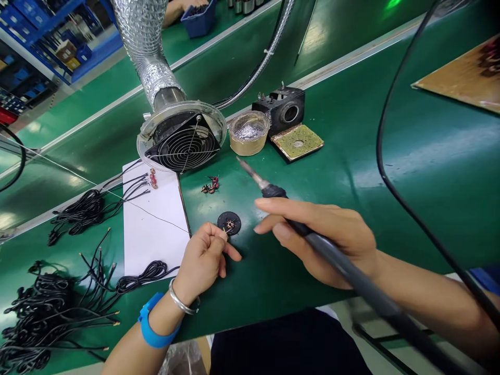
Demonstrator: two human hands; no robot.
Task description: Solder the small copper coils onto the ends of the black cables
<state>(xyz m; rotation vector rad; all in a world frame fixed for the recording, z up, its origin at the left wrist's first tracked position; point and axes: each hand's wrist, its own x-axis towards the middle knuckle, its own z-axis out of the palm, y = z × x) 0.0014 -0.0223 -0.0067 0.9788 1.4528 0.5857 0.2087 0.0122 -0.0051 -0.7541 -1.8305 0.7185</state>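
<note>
My right hand (326, 237) is closed around the dark handle of a soldering iron (273, 191), whose metal tip points up and left above the green mat. My left hand (203, 258) is curled in a pinch near a small black round disc (229, 223) with a copper coil on it; the fingertips touch its left edge, and a thin solder wire seems to run from them. A few small wound coils (210, 185) lie just beyond the disc.
A fume extractor fan (183, 140) on a foil duct stands behind. Beside it are a tin of solder dross (249, 133), a black iron stand (283, 107) with a yellow sponge (297, 141), a white sheet (154, 224), and piles of black wires (54, 307). A black cable (394, 182) hangs right.
</note>
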